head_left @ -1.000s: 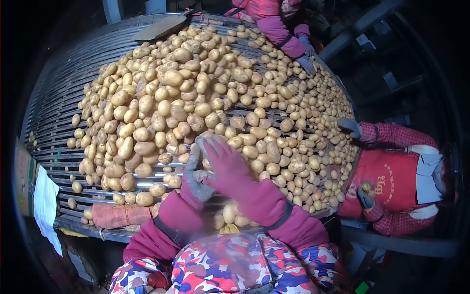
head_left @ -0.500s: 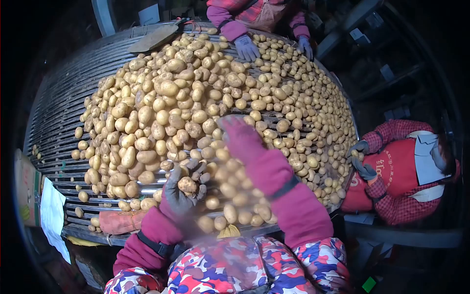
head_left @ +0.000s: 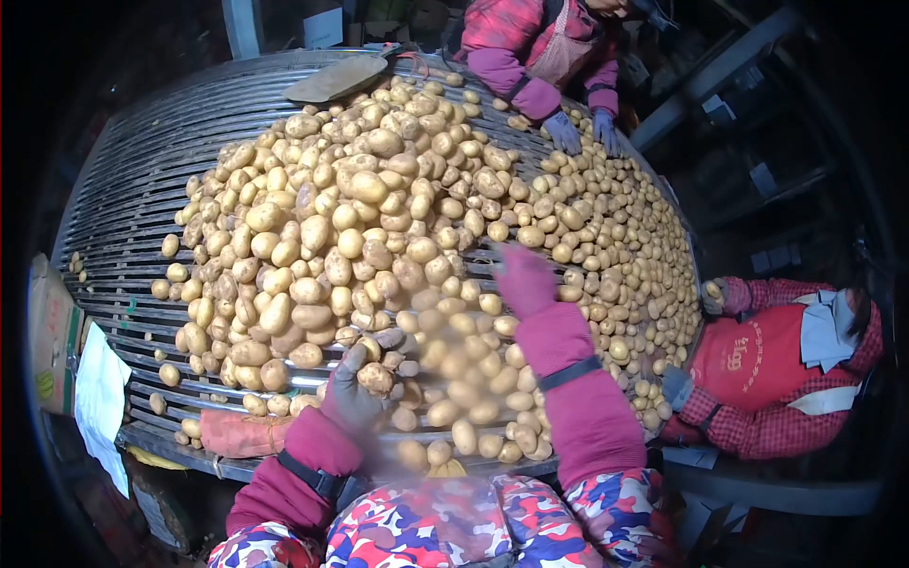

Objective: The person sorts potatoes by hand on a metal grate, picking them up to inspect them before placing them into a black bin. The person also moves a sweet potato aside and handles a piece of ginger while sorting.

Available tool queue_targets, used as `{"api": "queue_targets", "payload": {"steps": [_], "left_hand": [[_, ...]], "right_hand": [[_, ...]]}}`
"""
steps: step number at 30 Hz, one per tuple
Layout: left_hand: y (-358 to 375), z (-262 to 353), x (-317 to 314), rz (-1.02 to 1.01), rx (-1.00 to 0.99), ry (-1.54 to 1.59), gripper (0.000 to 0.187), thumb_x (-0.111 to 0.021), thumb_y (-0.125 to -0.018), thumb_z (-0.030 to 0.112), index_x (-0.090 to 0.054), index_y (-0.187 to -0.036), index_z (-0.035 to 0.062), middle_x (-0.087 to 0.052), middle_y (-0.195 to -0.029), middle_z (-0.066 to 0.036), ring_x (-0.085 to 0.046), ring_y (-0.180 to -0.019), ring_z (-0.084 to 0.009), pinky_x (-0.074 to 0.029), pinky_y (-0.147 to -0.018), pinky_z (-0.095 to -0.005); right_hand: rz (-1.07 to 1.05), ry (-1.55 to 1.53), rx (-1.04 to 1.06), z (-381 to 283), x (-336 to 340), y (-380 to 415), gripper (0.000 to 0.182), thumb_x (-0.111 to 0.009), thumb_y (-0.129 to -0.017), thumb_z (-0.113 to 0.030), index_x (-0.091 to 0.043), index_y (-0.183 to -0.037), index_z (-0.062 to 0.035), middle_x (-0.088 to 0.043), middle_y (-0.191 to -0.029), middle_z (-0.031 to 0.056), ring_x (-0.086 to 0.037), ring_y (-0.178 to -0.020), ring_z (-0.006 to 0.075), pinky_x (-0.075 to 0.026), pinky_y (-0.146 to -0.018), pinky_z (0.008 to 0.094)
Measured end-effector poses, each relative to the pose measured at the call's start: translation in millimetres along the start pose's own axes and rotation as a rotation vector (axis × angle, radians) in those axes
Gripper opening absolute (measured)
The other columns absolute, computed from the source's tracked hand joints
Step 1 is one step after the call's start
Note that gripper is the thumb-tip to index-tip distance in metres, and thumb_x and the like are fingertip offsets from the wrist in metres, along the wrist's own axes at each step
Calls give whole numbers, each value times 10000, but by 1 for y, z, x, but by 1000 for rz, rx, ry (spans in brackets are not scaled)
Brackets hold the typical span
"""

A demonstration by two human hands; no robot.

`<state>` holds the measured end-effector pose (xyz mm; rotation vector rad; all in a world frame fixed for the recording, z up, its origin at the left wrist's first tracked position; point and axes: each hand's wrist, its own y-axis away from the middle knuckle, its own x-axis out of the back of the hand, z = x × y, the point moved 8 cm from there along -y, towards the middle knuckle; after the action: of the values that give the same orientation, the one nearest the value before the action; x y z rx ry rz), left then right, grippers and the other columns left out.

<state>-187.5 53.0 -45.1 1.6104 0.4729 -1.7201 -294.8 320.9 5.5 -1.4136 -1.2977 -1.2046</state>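
A big heap of potatoes [head_left: 379,218] lies on a slatted metal sorting bed [head_left: 142,199]. My left hand [head_left: 365,388], in a grey glove with a maroon sleeve, is curled around one potato [head_left: 376,378] near the bed's front edge. My right hand [head_left: 524,279], in a magenta glove, reaches out over the pile with fingers spread, resting among the potatoes and holding none. Loose potatoes [head_left: 469,398] lie blurred between my two arms.
One person in a red apron [head_left: 757,364] stands at the right edge. Another person's gloved hands [head_left: 578,133] sort at the far end. A wooden board [head_left: 336,78] lies at the back. A cardboard box [head_left: 49,331] and white sheet [head_left: 99,402] sit left.
My right hand has stretched forward and right over the pile. My left hand has closed on a potato. Potatoes have rolled toward me; the far person's hands have shifted right.
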Motion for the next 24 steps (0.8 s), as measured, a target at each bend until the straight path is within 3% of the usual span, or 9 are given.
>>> {"api": "queue_targets", "payload": {"steps": [2,5,8,12,14,16,17,22,24], "left_hand": [[-2,-2,-6,-27,8,44,626,-520,-997,452,-418,-1434,16,-531,-1398,-171,-642,-1084,-313,-591,-734,-379],[-5,-2,-10,-40,22,45,627,-499,-1003,460,-419,-1428,5,-533,-1382,-182,-639,-1084,-318,-599,-742,-390],[-5,-6,-11,23,30,74,630,-525,-994,451,-424,-1415,-7,-549,-1343,-193,-635,-1085,-329,-609,-750,-407],[-6,-6,-4,-24,54,61,616,-550,-986,436,-437,-1401,-5,-543,-1342,-194,-635,-1085,-332,-610,-757,-409],[-7,-7,-2,-39,50,52,608,-552,-986,432,-441,-1397,-3,-538,-1347,-194,-634,-1087,-331,-610,-759,-409],[-7,-7,-3,-61,72,85,590,-551,-988,426,-453,-1390,6,-535,-1350,-192,-629,-1096,-328,-609,-762,-409],[-7,-5,-7,-65,63,84,590,-551,-988,426,-453,-1390,6,-535,-1350,-192,-629,-1096,-328,-609,-762,-409],[-3,-5,-15,-11,72,-22,579,-628,-945,417,-483,-1337,15,-561,-1254,-122,-609,-1058,-256,-539,-765,-344],[-2,-5,-14,5,57,-62,598,-635,-936,433,-484,-1342,21,-563,-1266,-120,-611,-1054,-252,-539,-770,-353]], "right_hand": [[-40,-428,143,-35,-29,-3,482,-655,-875,-310,-595,-1322,-139,-648,-1126,172,-644,-1023,344,-517,-892,454],[34,-240,54,-61,-27,6,452,-673,-850,-347,-614,-1271,-195,-646,-1099,147,-655,-1007,329,-519,-875,474],[-34,-409,84,-55,-7,11,456,-673,-833,-355,-618,-1254,-190,-648,-1099,143,-653,-1023,329,-520,-879,458],[-395,-325,178,-67,-5,14,381,-652,-816,-309,-637,-1176,-186,-653,-1133,144,-651,-1038,325,-520,-887,438],[-393,-288,174,-76,-19,16,357,-642,-816,-273,-635,-1156,-165,-656,-1143,148,-641,-1065,326,-517,-900,434],[-256,-580,-31,-59,-56,9,367,-678,-829,-267,-629,-1141,-79,-667,-1026,143,-657,-890,319,-532,-780,432],[44,-151,273,-77,-36,10,398,-710,-803,-288,-628,-1121,-62,-668,-1022,148,-654,-873,320,-525,-757,433],[-307,-401,-70,-49,-18,2,522,-733,-727,-292,-612,-1202,-114,-639,-1211,166,-647,-1048,327,-513,-900,438],[0,-299,10,-45,1,-8,543,-709,-745,-239,-589,-1261,-119,-634,-1213,158,-646,-1054,332,-514,-911,438]]}}
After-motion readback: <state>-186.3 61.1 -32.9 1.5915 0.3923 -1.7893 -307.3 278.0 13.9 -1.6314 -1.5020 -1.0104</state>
